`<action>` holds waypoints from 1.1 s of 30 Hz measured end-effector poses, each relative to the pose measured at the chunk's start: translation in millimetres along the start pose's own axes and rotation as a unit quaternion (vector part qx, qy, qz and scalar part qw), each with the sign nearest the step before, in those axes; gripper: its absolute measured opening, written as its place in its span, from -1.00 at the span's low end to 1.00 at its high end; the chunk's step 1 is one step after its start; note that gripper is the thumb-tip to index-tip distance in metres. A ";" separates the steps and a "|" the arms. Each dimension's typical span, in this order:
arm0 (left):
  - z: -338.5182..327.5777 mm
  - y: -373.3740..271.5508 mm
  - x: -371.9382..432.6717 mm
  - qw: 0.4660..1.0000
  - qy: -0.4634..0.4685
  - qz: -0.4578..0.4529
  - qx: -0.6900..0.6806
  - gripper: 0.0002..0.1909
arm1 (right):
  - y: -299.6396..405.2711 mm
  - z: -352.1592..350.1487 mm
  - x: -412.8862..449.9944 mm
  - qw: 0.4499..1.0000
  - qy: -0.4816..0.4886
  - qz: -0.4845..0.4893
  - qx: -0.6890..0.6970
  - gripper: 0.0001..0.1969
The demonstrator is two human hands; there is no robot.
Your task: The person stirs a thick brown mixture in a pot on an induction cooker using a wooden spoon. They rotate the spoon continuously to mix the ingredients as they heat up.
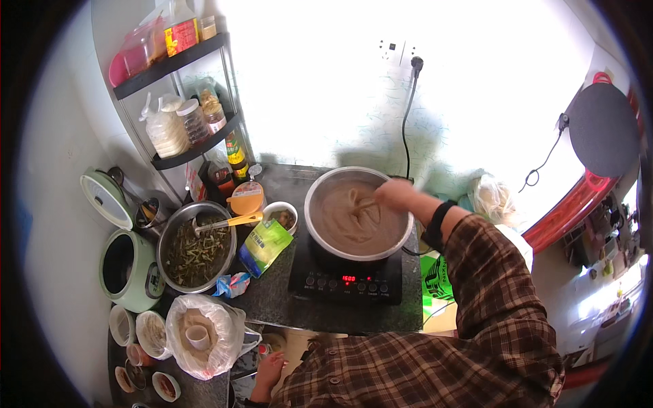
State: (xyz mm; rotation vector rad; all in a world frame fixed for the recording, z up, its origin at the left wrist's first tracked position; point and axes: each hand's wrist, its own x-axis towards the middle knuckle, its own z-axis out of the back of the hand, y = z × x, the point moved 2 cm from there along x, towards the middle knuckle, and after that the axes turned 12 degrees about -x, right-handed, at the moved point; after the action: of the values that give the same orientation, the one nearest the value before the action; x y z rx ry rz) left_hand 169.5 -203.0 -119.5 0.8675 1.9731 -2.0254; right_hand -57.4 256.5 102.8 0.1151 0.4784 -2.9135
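Note:
My right hand [395,195] is over the right side of a round metal pot [309,217], its fingers closed around a stirring stick [365,205]. The stick dips into a thick brown batter-like paste [339,229], which shows swirled folds. Motion blur and my fist hide much of the stick. Under the pot is a black induction cooker [346,293] with a lit red display. Low in the view, my left hand [272,364] hangs beside the counter's front edge with loosely bent fingers and nothing visible in it.
Left of the cooker stand a green-yellow packet [266,247], a metal basin [232,250] of chopped greens with a yellow-handled ladle [229,223], and a green rice cooker [140,298]. A bag-lined flour container [224,316] sits nearer. A power cord [405,127] runs down behind the pot.

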 end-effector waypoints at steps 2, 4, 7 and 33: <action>1.4 -2.3 0.8 1.000 -0.005 -0.018 -0.014 -0.72 | 9.8 -0.4 -10.8 0.995 -0.041 0.060 0.070 -0.85; 4.3 -4.5 -1.0 1.000 -0.007 0.004 0.020 -0.72 | -2.1 18.1 -32.2 0.988 0.100 0.107 0.056 -0.85; 4.6 -3.1 0.9 0.999 -0.003 0.005 0.052 -0.73 | -44.6 28.9 -31.0 0.986 0.158 0.023 -0.054 -0.86; -0.8 -1.0 4.9 1.000 0.022 -0.005 0.006 -0.71 | -24.8 -22.6 -35.0 0.990 0.035 -0.056 0.125 -0.81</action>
State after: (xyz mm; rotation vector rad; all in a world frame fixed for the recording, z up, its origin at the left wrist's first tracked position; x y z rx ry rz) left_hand 165.2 -200.9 -121.2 0.9137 1.9934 -2.0426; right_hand -26.9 292.9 92.8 0.2343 0.1302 -3.0759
